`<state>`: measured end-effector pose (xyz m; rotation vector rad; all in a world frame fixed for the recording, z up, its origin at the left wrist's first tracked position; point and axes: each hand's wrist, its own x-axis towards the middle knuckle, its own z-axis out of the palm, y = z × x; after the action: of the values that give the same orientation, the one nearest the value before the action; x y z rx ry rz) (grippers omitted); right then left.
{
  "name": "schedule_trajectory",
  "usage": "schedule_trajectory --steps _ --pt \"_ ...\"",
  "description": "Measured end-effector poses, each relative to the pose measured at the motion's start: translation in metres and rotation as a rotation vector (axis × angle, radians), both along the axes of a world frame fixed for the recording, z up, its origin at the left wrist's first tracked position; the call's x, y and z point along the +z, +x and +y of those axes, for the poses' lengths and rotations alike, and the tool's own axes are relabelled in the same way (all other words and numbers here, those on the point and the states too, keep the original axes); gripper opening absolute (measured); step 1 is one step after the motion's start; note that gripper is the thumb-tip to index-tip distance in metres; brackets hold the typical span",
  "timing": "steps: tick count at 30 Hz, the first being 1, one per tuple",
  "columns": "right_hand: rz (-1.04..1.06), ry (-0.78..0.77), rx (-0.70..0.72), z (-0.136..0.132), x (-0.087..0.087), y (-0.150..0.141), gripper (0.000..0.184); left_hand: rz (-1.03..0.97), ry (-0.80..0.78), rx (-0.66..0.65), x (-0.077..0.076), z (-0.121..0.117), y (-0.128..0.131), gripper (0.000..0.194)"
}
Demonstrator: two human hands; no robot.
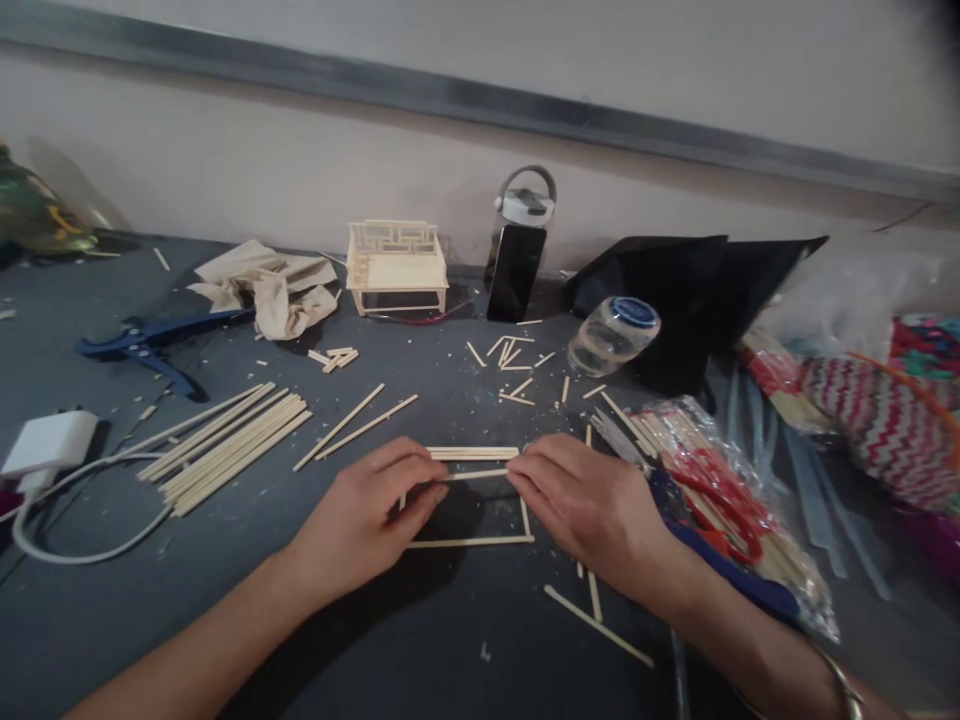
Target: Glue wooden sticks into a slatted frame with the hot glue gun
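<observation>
A short thin wooden stick (477,475) spans the gap between my two hands. My left hand (382,505) pinches its left end between thumb and fingers. At its right end, my right hand (581,500) has its fingertips closed on it. Just beyond the held stick lie several parallel sticks (472,454) side by side. Below it, a rectangular stick frame (469,543) rests on the dark table, with its left side and upper corners partly covered by my hands. Loose sticks (600,627) lie by my right forearm.
A bundle of sticks (232,450), a white charger (49,445) and a blue cutter (150,345) are at left. Behind stand a miniature stick bench (397,270), a phone (516,272) and a bottle (527,200). A jar (613,335) and red-handled scissors (739,545) are right.
</observation>
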<state>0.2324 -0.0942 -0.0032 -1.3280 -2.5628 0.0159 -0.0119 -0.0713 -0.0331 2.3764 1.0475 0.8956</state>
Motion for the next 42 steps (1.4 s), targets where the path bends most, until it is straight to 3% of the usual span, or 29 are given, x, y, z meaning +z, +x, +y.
schedule_trajectory --steps 4,6,12,20,42 --pt "-0.008 0.005 -0.060 0.004 -0.015 0.006 0.024 0.033 -0.100 0.205 0.009 0.024 -0.023 0.014" --pt "-0.019 -0.007 -0.071 0.006 -0.022 0.008 0.022 0.062 -0.141 0.243 0.008 0.032 -0.031 0.016" --pt "-0.058 0.010 -0.051 0.010 -0.028 0.003 0.024 0.144 -0.208 0.154 -0.002 0.034 -0.030 0.017" --pt "-0.078 0.026 -0.066 0.011 -0.029 0.002 0.022 0.165 -0.265 0.120 -0.004 0.034 -0.029 0.015" --pt "-0.055 -0.002 -0.121 0.012 -0.034 0.003 0.023 0.209 -0.276 0.117 -0.012 0.035 -0.024 0.012"
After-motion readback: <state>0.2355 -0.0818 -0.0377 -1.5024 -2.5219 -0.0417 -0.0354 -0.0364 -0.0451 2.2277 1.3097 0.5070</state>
